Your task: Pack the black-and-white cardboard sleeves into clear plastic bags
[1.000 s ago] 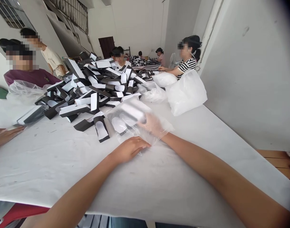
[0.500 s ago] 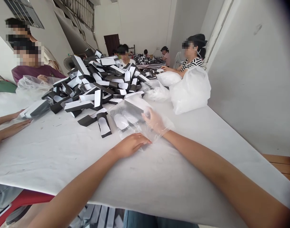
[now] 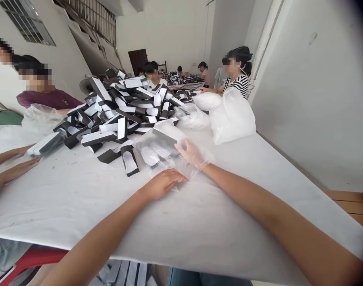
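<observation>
My right hand [image 3: 193, 153] is inside a clear plastic bag [image 3: 162, 149] lying on the white table [image 3: 199, 214]. Its fingers close on a black-and-white folded box [image 3: 165, 140] within the bag. My left hand [image 3: 162, 183] lies flat on the bag's near edge, fingers stretched out, pressing it to the table. Another black-and-white box [image 3: 129, 159] lies loose just left of the bag.
A big heap of black-and-white boxes [image 3: 121, 107] fills the table's middle. Full white plastic bags [image 3: 231, 117] stand at the right by the wall. Another person's hands [image 3: 17, 167] work at the left edge. Several people sit along the table.
My right hand has shifted the box slightly inside the bag. My left hand has stayed on the bag's edge. The view has swung a little; the hands at the left moved in.
</observation>
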The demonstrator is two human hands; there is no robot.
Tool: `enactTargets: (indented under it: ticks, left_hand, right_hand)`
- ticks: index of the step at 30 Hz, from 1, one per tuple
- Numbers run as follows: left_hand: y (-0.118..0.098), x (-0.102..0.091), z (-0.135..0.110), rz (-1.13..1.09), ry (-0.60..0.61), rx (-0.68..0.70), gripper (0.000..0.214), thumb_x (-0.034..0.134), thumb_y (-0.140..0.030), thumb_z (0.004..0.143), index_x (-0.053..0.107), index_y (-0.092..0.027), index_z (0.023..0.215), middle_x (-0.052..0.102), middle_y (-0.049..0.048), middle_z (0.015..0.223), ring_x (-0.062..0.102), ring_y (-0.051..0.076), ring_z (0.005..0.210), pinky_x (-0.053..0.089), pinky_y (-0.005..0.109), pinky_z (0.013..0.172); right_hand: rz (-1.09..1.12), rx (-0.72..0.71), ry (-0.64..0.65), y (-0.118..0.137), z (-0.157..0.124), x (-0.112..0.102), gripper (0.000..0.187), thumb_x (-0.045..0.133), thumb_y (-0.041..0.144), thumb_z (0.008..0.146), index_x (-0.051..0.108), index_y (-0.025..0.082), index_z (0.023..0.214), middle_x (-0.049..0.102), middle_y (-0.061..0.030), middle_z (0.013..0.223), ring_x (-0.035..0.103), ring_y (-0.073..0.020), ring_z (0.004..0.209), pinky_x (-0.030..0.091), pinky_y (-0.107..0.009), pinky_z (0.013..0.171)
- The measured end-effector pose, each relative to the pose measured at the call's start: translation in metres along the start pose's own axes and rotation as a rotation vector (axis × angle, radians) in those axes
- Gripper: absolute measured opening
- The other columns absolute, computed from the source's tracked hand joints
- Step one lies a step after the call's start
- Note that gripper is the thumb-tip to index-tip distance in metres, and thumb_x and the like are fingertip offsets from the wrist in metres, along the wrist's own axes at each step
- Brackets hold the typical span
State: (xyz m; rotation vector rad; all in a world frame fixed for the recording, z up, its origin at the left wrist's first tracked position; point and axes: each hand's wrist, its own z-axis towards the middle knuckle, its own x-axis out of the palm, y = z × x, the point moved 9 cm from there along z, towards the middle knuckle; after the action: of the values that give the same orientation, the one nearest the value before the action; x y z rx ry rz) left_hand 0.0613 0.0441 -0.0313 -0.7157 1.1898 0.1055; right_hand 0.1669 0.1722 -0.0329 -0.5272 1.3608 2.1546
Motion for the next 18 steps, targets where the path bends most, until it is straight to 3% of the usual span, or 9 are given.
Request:
enactTargets:
  ticks: [8, 13, 18]
  left_hand:
    - [0.001, -0.001, 0.0, -0.062, -0.014, 0.003, 0.035, 0.034, -0.023, 0.101, 0.063, -0.024, 0.121, 0.068, 0.0043, 0.112, 0.056, 0.02, 0.105, 0.045, 0.036, 0.091]
    - [-0.001, 0.003, 0.001, -0.127, -0.01, 0.022, 0.035, 0.034, -0.023, 0.101, 0.063, -0.025, 0.121, 0.069, 0.0035, 0.115, 0.057, 0.02, 0.106, 0.043, 0.037, 0.094]
    - [-0.004, 0.006, 0.001, -0.173, 0.004, 0.071, 0.033, 0.036, -0.022, 0.101, 0.06, -0.026, 0.124, 0.067, 0.0019, 0.122, 0.057, 0.018, 0.112, 0.04, 0.036, 0.1]
  right_hand:
    - [-0.074, 0.034, 0.058, 0.0, 0.001, 0.006, 0.04, 0.054, 0.059, 0.085, 0.049, 0.022, 0.101, 0.061, 0.0002, 0.084, 0.058, -0.017, 0.073, 0.042, -0.029, 0.068]
    - [0.053, 0.199, -0.014, -0.016, -0.001, 0.0, 0.042, 0.052, 0.061, 0.085, 0.05, 0.024, 0.105, 0.063, -0.0025, 0.092, 0.06, -0.0205, 0.084, 0.044, -0.033, 0.075]
    - [0.103, 0.269, -0.013, -0.016, -0.005, -0.001, 0.038, 0.044, 0.062, 0.088, 0.047, 0.024, 0.086, 0.06, -0.0012, 0.081, 0.058, -0.0193, 0.075, 0.043, -0.034, 0.073]
